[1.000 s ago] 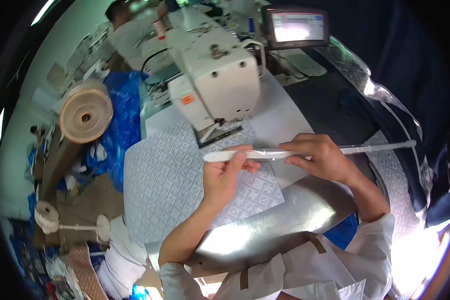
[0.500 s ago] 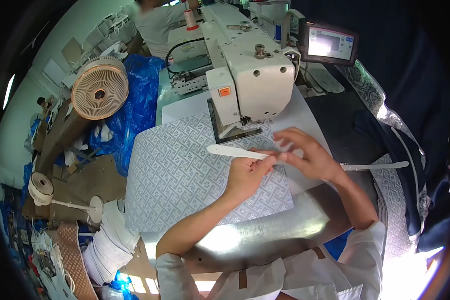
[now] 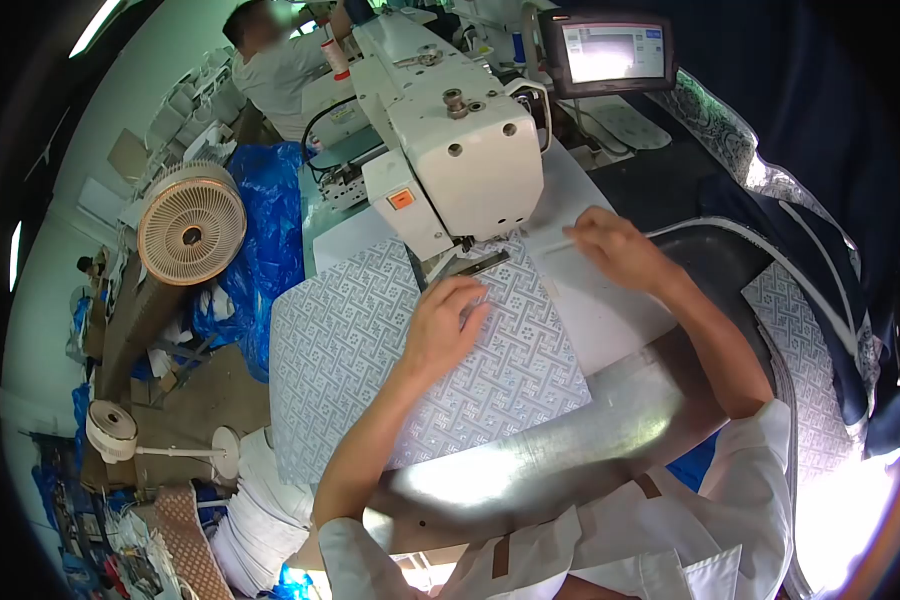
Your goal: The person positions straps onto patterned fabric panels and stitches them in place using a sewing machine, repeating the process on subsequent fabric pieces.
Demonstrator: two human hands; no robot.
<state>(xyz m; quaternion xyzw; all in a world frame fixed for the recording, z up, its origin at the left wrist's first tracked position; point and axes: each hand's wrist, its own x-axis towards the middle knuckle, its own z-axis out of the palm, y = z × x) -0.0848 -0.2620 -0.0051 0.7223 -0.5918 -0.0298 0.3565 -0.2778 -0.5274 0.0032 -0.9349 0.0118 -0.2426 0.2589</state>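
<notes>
My left hand (image 3: 445,328) reaches to the front of the dark metal clamp frame (image 3: 488,263) under the sewing machine head (image 3: 480,165). Its fingers are stretched out, thumb apart, over a grey-white patterned fabric panel (image 3: 360,350). My right hand (image 3: 618,252) hovers over the plain white sheet (image 3: 610,320) right of the machine, fingers curled together; a small pale bit shows at their tips, but I cannot make out what it is. Behind the right wrist, a long pale band (image 3: 730,228) curves across the black tabletop. The narrow white strip is not distinguishable now.
A control screen (image 3: 613,52) stands at the back right. Left are a round fan (image 3: 192,235), blue plastic sheeting (image 3: 273,200) and a stack of white material (image 3: 265,520). Another person (image 3: 280,75) is behind the machine. A shiny metal table edge (image 3: 510,470) lies before me.
My hands have parted: the left moved left towards the clamp frame, the right up. The white strip that was in them no longer shows. My view has tilted and shifted.
</notes>
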